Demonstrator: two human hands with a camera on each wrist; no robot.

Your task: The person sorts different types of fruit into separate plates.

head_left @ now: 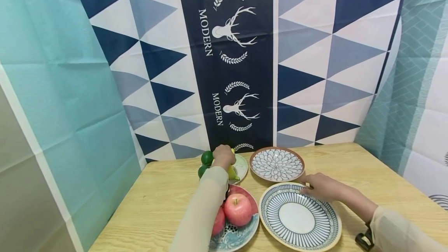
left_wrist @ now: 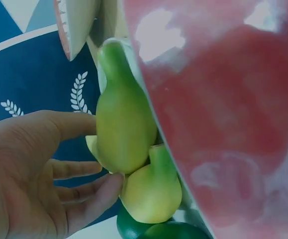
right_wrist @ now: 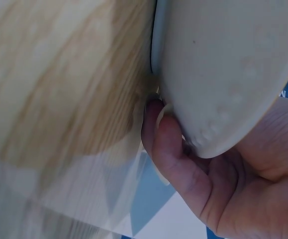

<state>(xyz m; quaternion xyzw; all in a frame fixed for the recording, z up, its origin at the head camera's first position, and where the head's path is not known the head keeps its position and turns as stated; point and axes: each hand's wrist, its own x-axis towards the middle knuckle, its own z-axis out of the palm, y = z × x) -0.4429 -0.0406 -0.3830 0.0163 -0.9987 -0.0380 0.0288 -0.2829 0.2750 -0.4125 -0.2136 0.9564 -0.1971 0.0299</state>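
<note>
My left hand [head_left: 224, 156] is over a pale green plate [head_left: 242, 164] at the back. In the left wrist view, its thumb and fingers hold a yellow-green fruit [left_wrist: 124, 114] with a narrow green neck, some fingertips hidden behind it. A second such fruit [left_wrist: 153, 194] lies against the first. Dark green round fruits [head_left: 206, 157] sit at that plate's left side. My right hand [head_left: 323, 188] grips the far right rim of a blue-striped plate [head_left: 297, 217], thumb over the edge. The right wrist view shows fingers curled under its white underside [right_wrist: 218, 74].
A brown-rimmed plate [head_left: 277, 164] with a petal pattern stands behind the striped one. Left of the striped plate, a red-and-blue plate [head_left: 246, 236] holds red apples [head_left: 238, 209], partly behind my left sleeve. Patterned curtain [head_left: 241, 69] hangs along the back of the wooden table [head_left: 150, 205].
</note>
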